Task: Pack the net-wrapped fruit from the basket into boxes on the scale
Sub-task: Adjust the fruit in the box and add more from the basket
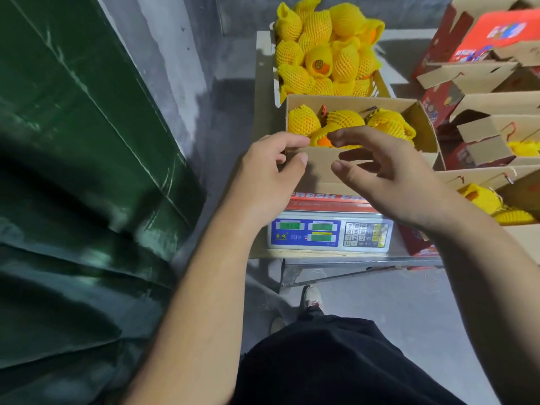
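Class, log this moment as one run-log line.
left hand grips near flap | right hand open above | open cardboard box on grey scale: partly filled

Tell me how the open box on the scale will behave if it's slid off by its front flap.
The box probably feels heavy, given several net-wrapped fruit inside. Its thin cardboard flap would likely bend rather than pull it. The scale top looks smooth, so it may slide easily.

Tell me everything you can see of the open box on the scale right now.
The box is plain brown cardboard inside, with red printing on its outer front. It sits upright on the scale, flaps open. Several fruit in yellow foam net lie inside; one shows bare orange skin. The basket stands just behind it. The left hand pinches the near flap's left end between thumb and fingers; the right hand hovers over it, fingers spread, holding nothing.
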{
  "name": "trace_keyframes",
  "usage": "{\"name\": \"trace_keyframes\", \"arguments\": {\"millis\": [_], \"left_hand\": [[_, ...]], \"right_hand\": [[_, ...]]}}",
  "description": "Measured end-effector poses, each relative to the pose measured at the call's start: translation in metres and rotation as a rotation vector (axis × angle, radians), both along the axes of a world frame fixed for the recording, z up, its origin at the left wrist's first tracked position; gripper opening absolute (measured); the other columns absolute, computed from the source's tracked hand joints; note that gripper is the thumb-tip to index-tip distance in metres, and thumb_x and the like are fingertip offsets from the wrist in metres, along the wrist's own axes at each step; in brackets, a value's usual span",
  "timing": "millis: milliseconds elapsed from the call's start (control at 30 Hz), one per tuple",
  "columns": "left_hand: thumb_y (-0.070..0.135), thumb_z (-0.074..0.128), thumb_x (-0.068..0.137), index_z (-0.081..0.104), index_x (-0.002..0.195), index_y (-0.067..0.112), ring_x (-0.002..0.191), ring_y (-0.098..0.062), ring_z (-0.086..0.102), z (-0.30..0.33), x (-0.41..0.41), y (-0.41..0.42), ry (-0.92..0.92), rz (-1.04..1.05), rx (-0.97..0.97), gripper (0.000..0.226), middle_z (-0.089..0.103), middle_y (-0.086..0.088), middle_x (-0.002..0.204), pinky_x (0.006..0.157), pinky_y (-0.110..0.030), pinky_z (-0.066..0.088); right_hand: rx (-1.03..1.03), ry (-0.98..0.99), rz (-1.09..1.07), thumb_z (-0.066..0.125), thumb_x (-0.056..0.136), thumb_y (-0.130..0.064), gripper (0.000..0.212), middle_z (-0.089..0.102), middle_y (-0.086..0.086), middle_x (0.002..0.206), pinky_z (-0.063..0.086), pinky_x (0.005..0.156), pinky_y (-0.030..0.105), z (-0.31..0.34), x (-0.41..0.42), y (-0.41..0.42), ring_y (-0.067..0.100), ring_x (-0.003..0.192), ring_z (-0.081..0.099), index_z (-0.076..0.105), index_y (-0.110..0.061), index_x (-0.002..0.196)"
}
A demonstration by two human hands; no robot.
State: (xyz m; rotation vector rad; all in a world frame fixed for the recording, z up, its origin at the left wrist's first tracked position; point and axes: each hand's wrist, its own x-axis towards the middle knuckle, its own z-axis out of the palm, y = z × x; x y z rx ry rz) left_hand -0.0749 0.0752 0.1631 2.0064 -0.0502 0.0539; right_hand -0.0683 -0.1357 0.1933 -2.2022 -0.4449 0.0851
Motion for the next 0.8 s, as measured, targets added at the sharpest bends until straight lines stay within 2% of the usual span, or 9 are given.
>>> {"name": "trace_keyframes", "arguments": {"millis": [100, 233, 333, 400, 467, 600, 667, 733, 800], "left_hand": [[0.030, 0.061, 0.105, 0.069, 0.130, 0.033, 0.118, -0.008, 0.065, 0.001, -0.001, 0.003, 0.007, 0.002, -0.004, 0.027, 0.068, 0.015, 0.128, 0.099, -0.038, 0.058], [0.031, 0.061, 0.104, 0.068, 0.129, 0.035, 0.117, -0.006, 0.065, 0.001, 0.000, 0.005, 0.016, 0.003, -0.002, 0.026, 0.069, 0.019, 0.126, 0.098, -0.036, 0.058], [0.032, 0.061, 0.104, 0.068, 0.128, 0.037, 0.116, -0.004, 0.065, 0.001, 0.002, 0.005, 0.010, 0.005, 0.005, 0.026, 0.070, 0.022, 0.123, 0.099, -0.037, 0.058], [0.032, 0.061, 0.104, 0.068, 0.129, 0.038, 0.116, -0.003, 0.065, 0.001, 0.004, 0.003, 0.014, 0.004, 0.002, 0.027, 0.070, 0.022, 0.123, 0.099, -0.037, 0.057], [0.033, 0.061, 0.104, 0.068, 0.129, 0.039, 0.116, -0.002, 0.065, 0.001, 0.006, 0.002, 0.018, 0.000, 0.009, 0.027, 0.070, 0.022, 0.122, 0.099, -0.037, 0.058], [0.033, 0.061, 0.103, 0.068, 0.128, 0.040, 0.114, 0.000, 0.065, 0.000, 0.012, 0.001, 0.020, 0.010, 0.015, 0.026, 0.070, 0.024, 0.121, 0.100, -0.038, 0.057], [0.034, 0.061, 0.103, 0.068, 0.128, 0.039, 0.115, -0.002, 0.066, -0.001, 0.015, 0.000, 0.028, 0.012, 0.017, 0.026, 0.070, 0.024, 0.121, 0.101, -0.039, 0.057], [0.035, 0.061, 0.103, 0.068, 0.128, 0.038, 0.116, -0.003, 0.066, -0.002, 0.018, -0.002, 0.035, 0.010, 0.016, 0.027, 0.070, 0.023, 0.121, 0.100, -0.040, 0.058], [0.037, 0.061, 0.102, 0.068, 0.127, 0.039, 0.116, -0.003, 0.066, -0.003, 0.019, -0.004, 0.037, 0.007, 0.014, 0.027, 0.070, 0.024, 0.120, 0.100, -0.041, 0.058]], "right_hand": [[0.007, -0.002, 0.003, 0.064, 0.100, -0.032, 0.037, 0.063, -0.010, 0.136, 0.056, 0.100, 0.040, -0.003, 0.000, 0.002, 0.007, 0.121, 0.062, 0.060, -0.023, 0.136], [0.000, -0.032, -0.040, 0.064, 0.102, -0.035, 0.035, 0.064, -0.013, 0.134, 0.055, 0.098, 0.036, -0.010, 0.011, -0.007, 0.007, 0.118, 0.064, 0.061, -0.026, 0.136], [-0.200, -0.148, -0.254, 0.065, 0.098, -0.032, 0.044, 0.064, 0.004, 0.135, 0.053, 0.099, 0.045, -0.022, 0.043, -0.028, 0.025, 0.118, 0.063, 0.058, -0.020, 0.140], [-0.414, -0.040, -0.367, 0.065, 0.096, -0.036, 0.057, 0.055, 0.020, 0.140, 0.048, 0.103, 0.050, -0.030, 0.073, -0.040, 0.042, 0.123, 0.056, 0.051, -0.015, 0.146], [-0.547, 0.148, -0.380, 0.064, 0.096, -0.045, 0.064, 0.047, 0.027, 0.141, 0.046, 0.105, 0.053, -0.040, 0.096, -0.046, 0.049, 0.124, 0.052, 0.047, -0.013, 0.148], [-0.646, 0.236, -0.367, 0.073, 0.083, -0.065, 0.085, 0.049, 0.022, 0.137, 0.045, 0.101, 0.048, -0.047, 0.134, -0.052, 0.041, 0.120, 0.054, 0.046, -0.014, 0.146], [-0.747, 0.346, -0.314, 0.073, 0.079, -0.071, 0.092, 0.052, 0.017, 0.136, 0.045, 0.107, 0.045, -0.043, 0.150, -0.053, 0.034, 0.120, 0.054, 0.047, -0.016, 0.148], [-0.783, 0.461, -0.263, 0.078, 0.077, -0.067, 0.087, 0.058, 0.012, 0.133, 0.043, 0.114, 0.046, -0.040, 0.163, -0.051, 0.029, 0.121, 0.057, 0.053, -0.015, 0.143], [-0.830, 0.483, -0.231, 0.080, 0.079, -0.061, 0.076, 0.063, 0.012, 0.126, 0.045, 0.113, 0.045, -0.038, 0.169, -0.046, 0.030, 0.119, 0.060, 0.058, -0.012, 0.133]]}}
